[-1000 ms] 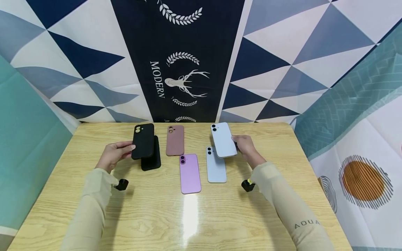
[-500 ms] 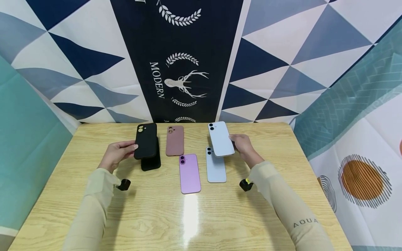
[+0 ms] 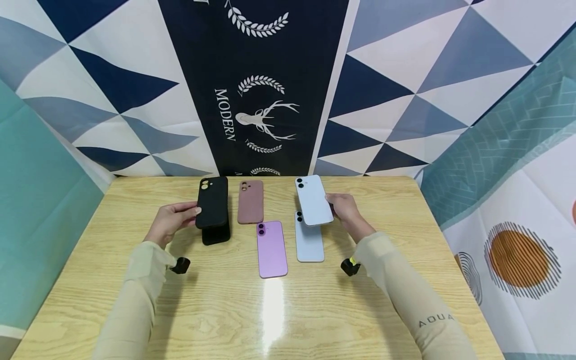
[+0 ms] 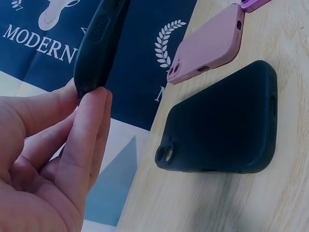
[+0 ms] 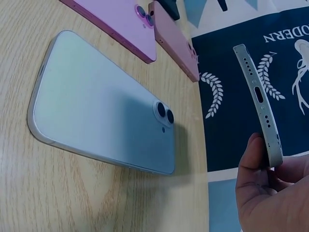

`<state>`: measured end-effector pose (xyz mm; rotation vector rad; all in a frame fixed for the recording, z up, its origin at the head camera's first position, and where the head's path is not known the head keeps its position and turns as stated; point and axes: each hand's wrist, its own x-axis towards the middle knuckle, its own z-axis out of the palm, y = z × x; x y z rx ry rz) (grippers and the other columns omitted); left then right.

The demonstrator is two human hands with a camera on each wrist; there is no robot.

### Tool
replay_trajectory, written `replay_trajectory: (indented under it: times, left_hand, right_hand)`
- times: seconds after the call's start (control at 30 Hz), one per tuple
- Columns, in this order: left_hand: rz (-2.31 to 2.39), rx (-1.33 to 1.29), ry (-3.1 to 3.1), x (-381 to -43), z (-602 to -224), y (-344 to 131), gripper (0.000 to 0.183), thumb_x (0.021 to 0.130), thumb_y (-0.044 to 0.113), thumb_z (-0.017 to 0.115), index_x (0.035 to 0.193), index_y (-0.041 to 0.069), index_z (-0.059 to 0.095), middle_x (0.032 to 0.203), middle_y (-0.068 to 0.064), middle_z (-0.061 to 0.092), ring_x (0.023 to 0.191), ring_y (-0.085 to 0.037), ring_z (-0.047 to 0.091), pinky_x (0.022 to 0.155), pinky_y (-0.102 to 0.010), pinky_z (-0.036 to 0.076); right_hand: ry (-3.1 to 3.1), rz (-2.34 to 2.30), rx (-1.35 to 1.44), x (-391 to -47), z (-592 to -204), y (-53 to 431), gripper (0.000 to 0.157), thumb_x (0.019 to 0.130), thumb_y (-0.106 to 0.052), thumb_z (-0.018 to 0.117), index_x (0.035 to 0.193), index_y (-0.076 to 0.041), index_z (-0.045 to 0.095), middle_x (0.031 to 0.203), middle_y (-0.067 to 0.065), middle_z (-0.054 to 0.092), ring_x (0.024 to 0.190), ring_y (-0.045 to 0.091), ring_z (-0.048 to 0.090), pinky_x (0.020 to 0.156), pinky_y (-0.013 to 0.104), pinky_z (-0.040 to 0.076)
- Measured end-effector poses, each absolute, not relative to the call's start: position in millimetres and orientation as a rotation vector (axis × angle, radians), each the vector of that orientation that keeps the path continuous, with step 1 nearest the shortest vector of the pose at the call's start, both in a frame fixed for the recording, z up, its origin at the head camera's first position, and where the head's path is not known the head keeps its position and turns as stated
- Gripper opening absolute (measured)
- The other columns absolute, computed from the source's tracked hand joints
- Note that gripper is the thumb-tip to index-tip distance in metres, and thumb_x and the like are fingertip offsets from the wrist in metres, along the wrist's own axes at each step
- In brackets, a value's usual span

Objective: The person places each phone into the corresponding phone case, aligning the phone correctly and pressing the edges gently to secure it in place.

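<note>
My left hand [image 3: 173,220] pinches a black phone case [image 3: 212,202] by its left edge, raised over a second black phone case [image 4: 222,121] that lies on the table. In the left wrist view the held case [image 4: 99,46] shows edge-on between thumb and fingers. My right hand [image 3: 345,210] grips a pale blue phone [image 3: 314,200] by its right edge, above another pale blue phone [image 3: 310,247] lying back up. The right wrist view shows the held phone's port end [image 5: 259,96]. Between the pairs lie a pink phone case [image 3: 250,202] and a purple phone [image 3: 272,250].
Everything lies on a light wooden table [image 3: 225,310]. A patterned cloth backdrop [image 3: 270,50] stands along the table's back edge, with further cloths at both sides. The pink case's lower end is close to the purple phone's top.
Both hands have moved slightly inward. The held black case has shifted right, covering more of the lower case; the held pale blue phone has shifted left over the other phone.
</note>
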<state>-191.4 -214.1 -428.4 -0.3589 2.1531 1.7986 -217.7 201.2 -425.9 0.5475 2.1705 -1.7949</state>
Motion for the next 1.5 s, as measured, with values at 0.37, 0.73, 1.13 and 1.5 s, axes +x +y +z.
replay_trajectory:
  times: [0.37,0.73,1.13,1.5]
  left_hand:
    - [1.786,-0.354,2.157,-192.8,-426.3,-206.6,0.055,0.089,0.022,0.065,0.135,0.000,0.047,0.089,0.018,0.059,0.075,0.004,0.063,0.080,-0.022,0.056]
    - [1.798,-0.344,2.151,-193.4,-424.7,-199.5,0.053,0.089,0.021,0.065,0.135,0.000,0.048,0.086,0.020,0.060,0.072,0.004,0.063,0.078,-0.020,0.056]
    - [1.757,-0.346,2.173,-194.7,-423.6,-191.3,0.052,0.088,0.024,0.066,0.132,0.002,0.051,0.098,0.011,0.058,0.071,0.002,0.063,0.076,-0.019,0.056]
    - [1.772,-0.334,2.145,-195.0,-422.2,-180.9,0.050,0.088,0.023,0.066,0.133,0.005,0.052,0.106,0.007,0.059,0.074,0.002,0.063,0.074,-0.017,0.056]
  right_hand:
    - [2.163,-1.783,0.563,-216.1,-425.9,198.3,0.042,0.100,-0.016,0.039,0.136,0.005,0.042,0.131,0.019,0.050,0.087,0.008,0.053,0.072,0.016,0.048]
    - [2.178,-1.778,0.564,-215.1,-422.2,190.4,0.040,0.099,-0.014,0.042,0.133,0.006,0.046,0.118,0.015,0.056,0.078,0.007,0.053,0.065,0.015,0.047]
    - [2.155,-1.744,0.560,-216.5,-423.1,184.6,0.041,0.100,-0.016,0.039,0.136,0.003,0.044,0.132,0.018,0.051,0.097,0.015,0.052,0.072,0.018,0.048]
    - [2.157,-1.756,0.544,-215.2,-425.1,179.5,0.040,0.100,-0.015,0.040,0.134,0.004,0.046,0.131,0.019,0.052,0.083,0.007,0.054,0.063,0.013,0.047]
